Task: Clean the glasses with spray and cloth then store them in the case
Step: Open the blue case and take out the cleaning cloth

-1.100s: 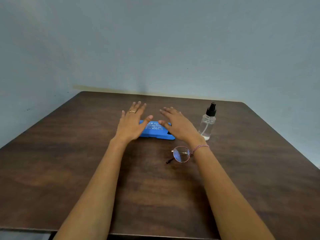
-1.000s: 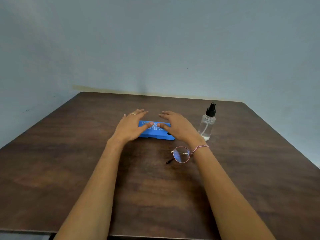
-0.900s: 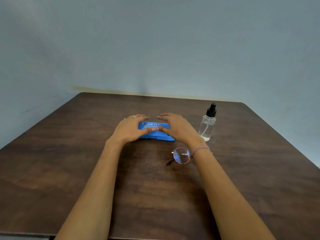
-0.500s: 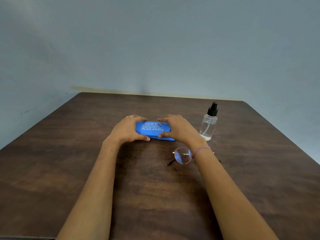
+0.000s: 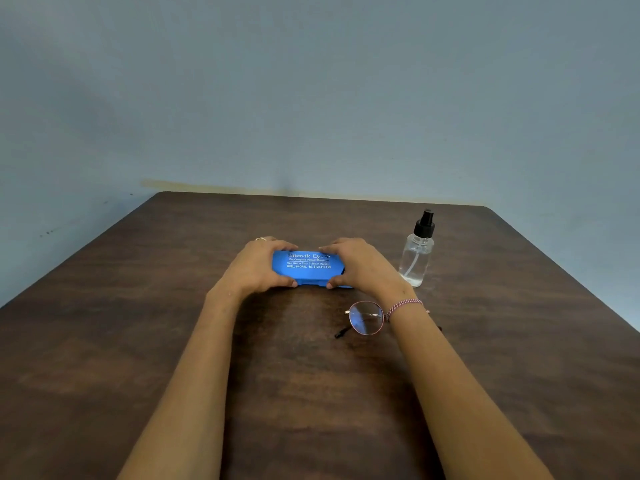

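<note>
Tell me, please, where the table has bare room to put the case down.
The table is bare left of the left hand and behind the case. It is crowded by the right hand, between bottle and glasses.

The light is soft, even and rather dim, with a cool blue-grey cast on the plain painted wall (image 5: 311, 91). The dark brown wooden table (image 5: 104, 341) shows a faint sheen toward its left edge and near its middle, with no hard glare. Shadows are weak and diffuse: a soft darkening lies under the forearms and beside the clear plastic spray bottle with a black cap (image 5: 417, 252). Wide-angle distortion splays the table's far corners outward. Focus is fairly sharp centrally; the near edge looks softer.
</note>
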The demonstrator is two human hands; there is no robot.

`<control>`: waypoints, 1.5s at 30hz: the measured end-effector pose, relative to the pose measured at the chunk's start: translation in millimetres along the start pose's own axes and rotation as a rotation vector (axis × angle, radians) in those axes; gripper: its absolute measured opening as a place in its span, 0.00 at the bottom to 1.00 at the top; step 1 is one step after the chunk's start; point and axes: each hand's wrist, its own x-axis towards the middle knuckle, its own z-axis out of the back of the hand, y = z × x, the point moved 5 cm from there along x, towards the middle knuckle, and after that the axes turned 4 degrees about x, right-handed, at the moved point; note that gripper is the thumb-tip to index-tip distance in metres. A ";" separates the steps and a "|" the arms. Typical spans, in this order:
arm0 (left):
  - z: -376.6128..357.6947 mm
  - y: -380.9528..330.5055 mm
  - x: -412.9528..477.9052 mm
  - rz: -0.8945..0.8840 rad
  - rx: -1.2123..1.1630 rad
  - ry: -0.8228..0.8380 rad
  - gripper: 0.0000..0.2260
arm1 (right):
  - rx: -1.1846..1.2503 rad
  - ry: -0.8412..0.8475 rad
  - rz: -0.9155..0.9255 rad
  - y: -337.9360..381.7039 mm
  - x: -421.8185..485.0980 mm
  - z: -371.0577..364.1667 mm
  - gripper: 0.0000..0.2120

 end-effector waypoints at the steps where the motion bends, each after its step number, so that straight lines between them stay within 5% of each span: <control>1: -0.7 -1.0 0.3 -0.010 -0.005 -0.004 0.31 | -0.004 0.000 -0.002 -1.3 0.1 0.3 0.33; 28: -5.4 23.6 -4.9 0.123 -0.429 0.043 0.29 | -0.050 -0.002 0.007 9.1 -3.8 3.8 0.24; 39: 8.6 51.9 -29.6 0.160 -0.556 0.028 0.26 | -0.295 -0.016 -0.012 72.1 -4.5 -7.1 0.15; 45: 23.0 73.1 -49.5 0.188 -0.606 -0.007 0.24 | -0.454 -0.097 0.024 99.6 2.5 -28.0 0.22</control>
